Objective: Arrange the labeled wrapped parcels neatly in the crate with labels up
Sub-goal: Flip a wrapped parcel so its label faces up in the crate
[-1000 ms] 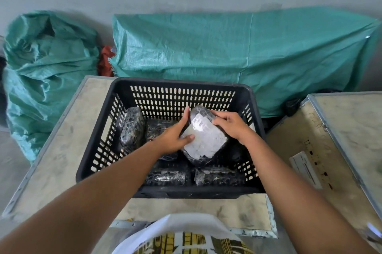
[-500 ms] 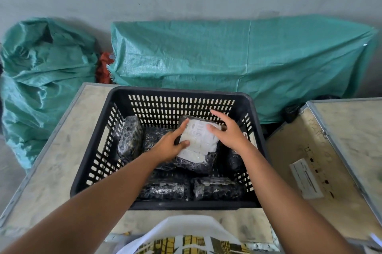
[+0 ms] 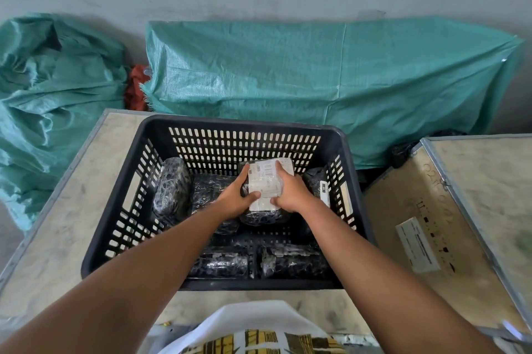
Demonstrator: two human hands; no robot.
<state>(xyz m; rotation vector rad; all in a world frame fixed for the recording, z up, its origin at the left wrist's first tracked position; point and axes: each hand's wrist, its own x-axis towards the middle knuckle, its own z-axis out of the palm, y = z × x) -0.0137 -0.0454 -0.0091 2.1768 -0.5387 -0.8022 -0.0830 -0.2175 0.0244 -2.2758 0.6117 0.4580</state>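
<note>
A black slotted plastic crate (image 3: 239, 126) stands on a pale table and holds several parcels wrapped in black bubble film. My left hand (image 3: 234, 198) and my right hand (image 3: 289, 192) grip one parcel (image 3: 266, 181) from both sides at the crate's middle back, its white label facing up. It rests low among the others. A tall parcel (image 3: 171, 189) stands at the left wall. Another parcel (image 3: 318, 181) with a white label edge lies at the right wall. Two parcels (image 3: 221, 263) (image 3: 293, 261) lie side by side along the front wall.
The table (image 3: 66, 209) under the crate has a metal rim. A second wooden panel (image 3: 449, 224) with a white sticker lies tilted at the right. Green woven sacks (image 3: 316, 80) lean against the grey wall behind; another green sack (image 3: 51, 100) sits at the left.
Both hands turned the labelled parcel from tilted to flat, label up, and lowered it into the crate's middle back. The right hand went from resting on top to gripping its side.
</note>
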